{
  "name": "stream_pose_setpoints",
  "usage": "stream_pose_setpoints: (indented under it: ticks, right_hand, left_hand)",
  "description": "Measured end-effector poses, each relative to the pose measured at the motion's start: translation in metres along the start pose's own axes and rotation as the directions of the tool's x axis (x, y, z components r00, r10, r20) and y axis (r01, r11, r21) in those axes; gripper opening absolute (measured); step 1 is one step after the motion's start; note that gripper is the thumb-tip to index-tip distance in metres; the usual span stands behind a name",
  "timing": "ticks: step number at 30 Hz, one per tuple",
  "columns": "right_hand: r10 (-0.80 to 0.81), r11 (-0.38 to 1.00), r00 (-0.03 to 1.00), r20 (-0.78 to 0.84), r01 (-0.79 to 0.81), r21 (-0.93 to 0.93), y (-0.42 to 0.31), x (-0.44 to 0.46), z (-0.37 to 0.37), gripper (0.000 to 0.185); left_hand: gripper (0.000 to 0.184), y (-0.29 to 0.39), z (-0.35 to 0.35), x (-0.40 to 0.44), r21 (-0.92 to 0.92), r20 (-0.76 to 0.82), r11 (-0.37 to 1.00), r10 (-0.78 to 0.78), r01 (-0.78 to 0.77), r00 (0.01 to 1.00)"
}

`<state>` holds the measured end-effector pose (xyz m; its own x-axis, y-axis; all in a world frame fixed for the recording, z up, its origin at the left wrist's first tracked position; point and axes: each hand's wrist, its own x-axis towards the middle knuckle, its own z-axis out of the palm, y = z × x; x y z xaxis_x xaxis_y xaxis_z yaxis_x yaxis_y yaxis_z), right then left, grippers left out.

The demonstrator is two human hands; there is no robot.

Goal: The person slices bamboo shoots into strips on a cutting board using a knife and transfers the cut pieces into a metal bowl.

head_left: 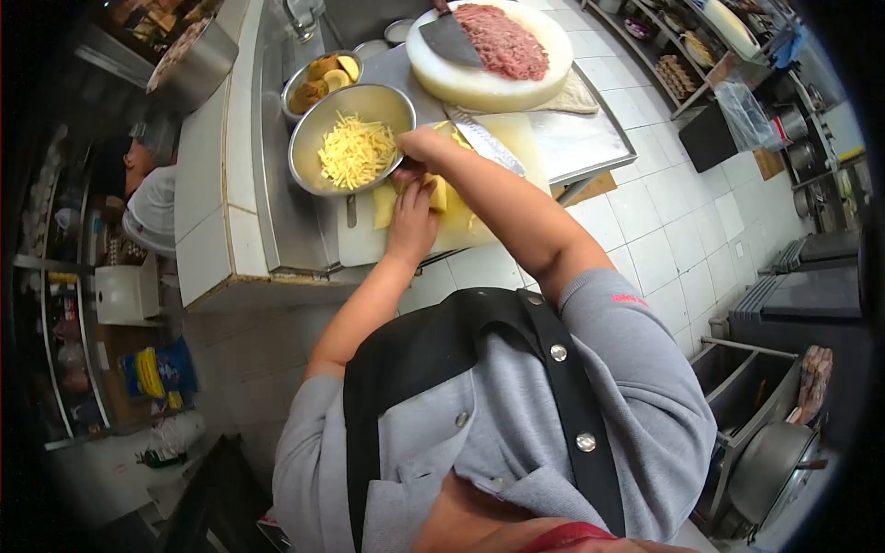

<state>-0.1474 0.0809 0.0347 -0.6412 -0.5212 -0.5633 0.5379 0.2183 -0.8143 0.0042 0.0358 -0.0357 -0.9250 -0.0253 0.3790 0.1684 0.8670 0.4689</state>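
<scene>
My left hand (413,221) lies over yellow potato slices (439,194) on a pale cutting board (359,243), its fingers stretched out and touching them. Just above it, my right hand (421,147) is curled beside the rim of a steel bowl (304,173); its fingertips are hidden, and I cannot make out what they hold. Yellow potato strips (355,151) are heaped inside this bowl. A broad knife (487,146) rests on the board, past my right forearm, with bits stuck to its blade.
Behind the bowl stands a smaller bowl (288,96) with peeled and brownish pieces. A thick round chopping block (442,83) carries minced meat (505,41) and a cleaver (449,42). On the left, beyond the tiled ledge (205,221), is another person (152,207).
</scene>
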Motion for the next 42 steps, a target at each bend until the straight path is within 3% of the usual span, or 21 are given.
stream_pose_setpoints:
  ticks: [2, 4, 5, 7, 8, 9, 10, 15, 19, 23, 27, 29, 30, 31, 33, 35, 37, 39, 41, 42]
  right_hand:
    - [-0.008, 1.0, 0.999, -0.038, 0.008, 0.008, 0.009, -0.004, -0.002, 0.028]
    - [-0.201, 0.977, 0.976, -0.085, 0.206, 0.049, 0.01, -0.042, -0.02, 0.029]
    - [-0.328, 0.932, 0.944, -0.029, 0.329, 0.152, 0.018, -0.051, -0.037, 0.032]
    - [-0.234, 0.944, 0.967, -0.101, 0.251, 0.217, 0.012, -0.1, -0.07, 0.033]
    - [-0.297, 0.915, 0.936, -0.187, 0.335, 0.224, 0.017, -0.119, -0.089, 0.034]
    - [-0.246, 0.928, 0.929, -0.275, 0.308, 0.209, 0.024, -0.13, -0.115, 0.035]
    - [-0.225, 0.933, 0.92, -0.322, 0.299, 0.201, 0.022, -0.154, -0.132, 0.035]
    - [-0.138, 0.933, 0.816, -0.562, 0.298, 0.204, 0.053, -0.185, -0.211, 0.032]
    - [-0.086, 0.903, 0.759, -0.645, 0.333, 0.272, 0.084, -0.155, -0.243, 0.03]
    - [-0.045, 0.88, 0.785, -0.618, 0.324, 0.348, 0.091, -0.147, -0.252, 0.033]
    - [-0.006, 0.88, 0.797, -0.605, 0.292, 0.376, 0.094, -0.172, -0.215, 0.057]
    - [-0.147, 0.988, 0.756, -0.637, 0.143, -0.059, 0.094, -0.183, -0.171, 0.058]
    - [-0.407, 0.898, 0.728, -0.551, 0.211, -0.385, 0.127, -0.164, -0.173, 0.055]
    - [-0.554, 0.716, 0.71, -0.435, 0.141, -0.684, 0.129, -0.166, -0.153, 0.052]
    - [-0.762, 0.264, 0.638, -0.109, 0.152, -0.952, 0.121, -0.172, -0.123, 0.053]
    - [-0.748, 0.25, 0.659, -0.086, 0.159, -0.955, 0.12, -0.157, -0.114, 0.048]
    - [-0.768, 0.224, 0.626, -0.132, 0.069, -0.972, 0.121, -0.141, -0.115, 0.043]
    - [-0.747, 0.242, 0.653, -0.128, 0.088, -0.966, 0.117, -0.145, -0.117, 0.043]
    - [-0.728, 0.253, 0.676, -0.115, 0.109, -0.961, 0.104, -0.149, -0.121, 0.043]
    - [-0.704, 0.228, 0.704, -0.096, 0.096, -0.969, 0.097, -0.151, -0.125, 0.044]
  left_hand:
    - [0.05, -0.002, 0.001, 0.0, 0.017, -0.004, 1.0, 0.011, -0.011, 1.0]
    - [0.05, -0.002, -0.001, 0.0, 0.039, -0.013, 0.999, 0.016, -0.016, 1.0]
    - [0.05, 0.002, -0.004, 0.002, 0.046, 0.028, 0.999, -0.025, 0.023, 0.999]
    - [0.05, 0.003, -0.004, 0.002, 0.05, 0.071, 0.997, -0.069, 0.065, 0.995]
    - [0.05, 0.0, 0.0, 0.0, 0.059, 0.067, 0.996, -0.07, 0.066, 0.995]
    - [0.051, -0.002, 0.001, 0.0, 0.069, 0.061, 0.996, -0.069, 0.065, 0.996]
    - [0.05, 0.0, -0.004, 0.002, -0.003, -0.005, 1.0, 0.023, -0.023, 1.0]
    - [0.052, 0.0, -0.007, 0.006, 0.022, -0.005, 0.997, 0.069, -0.069, 0.998]
    - [0.051, 0.001, -0.01, 0.01, 0.022, 0.03, 0.998, 0.05, -0.051, 0.998]
    - [0.046, 0.003, -0.01, 0.014, 0.021, -0.001, 1.0, 0.02, -0.02, 1.0]
    - [0.039, 0.004, -0.018, 0.02, -0.038, 0.02, 0.998, -0.041, 0.041, 0.999]
    - [0.033, 0.0, -0.019, 0.022, -0.103, 0.023, 0.994, -0.039, 0.041, 0.999]
    - [0.03, -0.002, -0.02, 0.024, -0.104, 0.0, 0.994, -0.024, 0.024, 1.0]
    - [0.03, -0.004, -0.021, 0.027, -0.088, 0.002, 0.995, -0.039, 0.04, 0.999]
    - [0.028, -0.007, -0.021, 0.035, -0.214, 0.01, 0.956, -0.202, 0.2, 0.979]
    - [0.028, -0.016, -0.023, 0.048, -0.275, 0.006, 0.926, -0.265, 0.257, 0.964]
    - [0.03, -0.031, -0.028, 0.065, -0.446, -0.004, 0.833, -0.369, 0.328, 0.93]
    - [0.03, -0.036, -0.037, 0.078, -0.393, -0.042, 0.871, -0.338, 0.295, 0.94]
    - [0.029, -0.03, -0.051, 0.089, -0.174, -0.178, 0.949, -0.294, 0.264, 0.939]
    - [0.03, -0.034, -0.052, 0.09, -0.074, -0.157, 0.971, -0.238, 0.229, 0.958]
